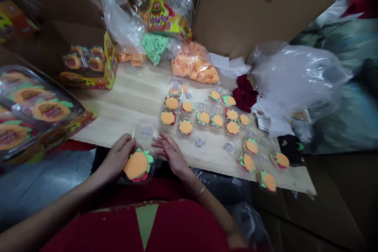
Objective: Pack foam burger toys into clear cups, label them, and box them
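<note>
A clear plastic clamshell box (147, 131) is at the table's front edge, its lid raised. In its lower half lies a toy burger (136, 165) with an orange bun top, green frilly leaf and red layer. My left hand (116, 156) grips the left side of this box near the hinge. My right hand (172, 154) is beside the box's right edge, fingers stretched out and apart, holding nothing. Whether its fingertips touch the lid, I cannot tell. Several more burgers in open clear boxes (186, 127) spread over the table to the right.
On the wooden table (124, 106) stand display cartons (110, 63) of packed burgers at left. Bags of orange pieces (195, 65) and green pieces (155, 47) lie at the back. A dark red cloth (245, 93) and a large plastic bag (298, 76) are at right.
</note>
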`<state>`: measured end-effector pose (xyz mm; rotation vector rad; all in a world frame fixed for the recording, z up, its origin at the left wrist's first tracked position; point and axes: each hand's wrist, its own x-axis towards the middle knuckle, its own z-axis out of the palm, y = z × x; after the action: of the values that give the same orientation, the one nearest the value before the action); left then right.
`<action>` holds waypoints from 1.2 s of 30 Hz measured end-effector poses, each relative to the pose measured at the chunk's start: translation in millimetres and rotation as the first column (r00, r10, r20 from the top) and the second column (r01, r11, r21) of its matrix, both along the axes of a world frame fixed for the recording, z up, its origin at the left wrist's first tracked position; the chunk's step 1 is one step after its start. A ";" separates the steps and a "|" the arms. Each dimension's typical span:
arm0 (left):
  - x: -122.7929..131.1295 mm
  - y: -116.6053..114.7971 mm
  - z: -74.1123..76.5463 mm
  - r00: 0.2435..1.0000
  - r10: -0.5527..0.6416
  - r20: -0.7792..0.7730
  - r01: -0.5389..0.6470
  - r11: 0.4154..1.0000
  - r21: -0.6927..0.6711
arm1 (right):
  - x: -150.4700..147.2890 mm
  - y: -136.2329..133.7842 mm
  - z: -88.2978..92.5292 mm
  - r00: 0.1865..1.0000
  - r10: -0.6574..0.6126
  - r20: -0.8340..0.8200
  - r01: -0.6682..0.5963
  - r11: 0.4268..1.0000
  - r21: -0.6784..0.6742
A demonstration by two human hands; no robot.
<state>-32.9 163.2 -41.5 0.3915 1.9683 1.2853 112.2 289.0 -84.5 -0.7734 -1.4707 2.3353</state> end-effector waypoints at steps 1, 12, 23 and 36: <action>16.5 -10.3 -2.3 0.998 -0.038 0.051 0.039 0.999 -0.005 | -2.2 -2.8 4.0 0.999 0.033 -0.017 -0.034 0.998 -0.043; 40.9 -88.6 11.8 0.761 -0.478 0.439 0.292 0.857 0.425 | 64.5 -18.1 41.9 0.826 0.519 -0.218 -0.335 0.765 0.549; 36.7 -71.4 -34.9 0.921 -0.387 -0.045 0.386 0.887 0.253 | 61.3 -30.0 -3.4 0.921 0.363 -0.140 -0.292 0.883 0.368; 51.6 -52.3 -23.9 0.959 -0.150 0.239 0.120 0.983 0.138 | 53.7 -11.7 17.0 0.972 0.195 0.133 -0.235 0.751 0.617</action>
<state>18.7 110.9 -65.4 0.3969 1.6318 1.3029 165.9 277.2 -67.5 -0.5004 -2.2914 1.7433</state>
